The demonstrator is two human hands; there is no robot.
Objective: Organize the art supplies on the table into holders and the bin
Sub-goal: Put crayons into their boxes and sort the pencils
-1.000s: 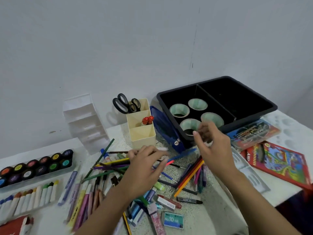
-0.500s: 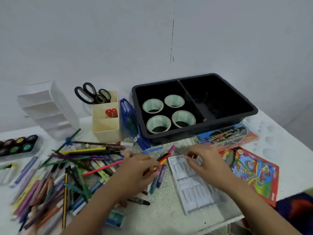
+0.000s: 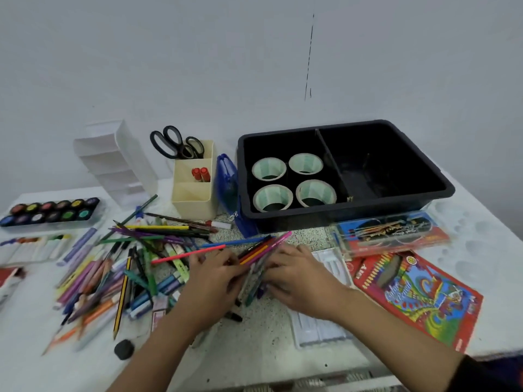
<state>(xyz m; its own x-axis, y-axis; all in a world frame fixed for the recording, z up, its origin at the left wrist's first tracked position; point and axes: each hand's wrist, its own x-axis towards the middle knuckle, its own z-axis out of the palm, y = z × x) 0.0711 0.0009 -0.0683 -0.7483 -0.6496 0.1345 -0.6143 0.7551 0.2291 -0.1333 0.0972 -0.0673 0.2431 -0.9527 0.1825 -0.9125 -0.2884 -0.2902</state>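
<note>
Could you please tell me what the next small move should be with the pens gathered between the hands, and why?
Probably tighten the grip, square the bundle of pens and lift it toward the cream holder. The left hand and right hand hold the bundle from either side, its tips fanned unevenly, and the holder's front compartment looks free.

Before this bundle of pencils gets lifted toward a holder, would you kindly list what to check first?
1. Left hand and right hand both on the pencil bundle: ok.
2. Bundle ends squared up: not ok, tips fan out.
3. Cream holder front compartment free: ok.
4. Black bin right compartment has room: ok.
5. Firmness of grip: cannot tell.
6. Pink pencil gathered in: not ok, it lies outside the bundle.
</note>
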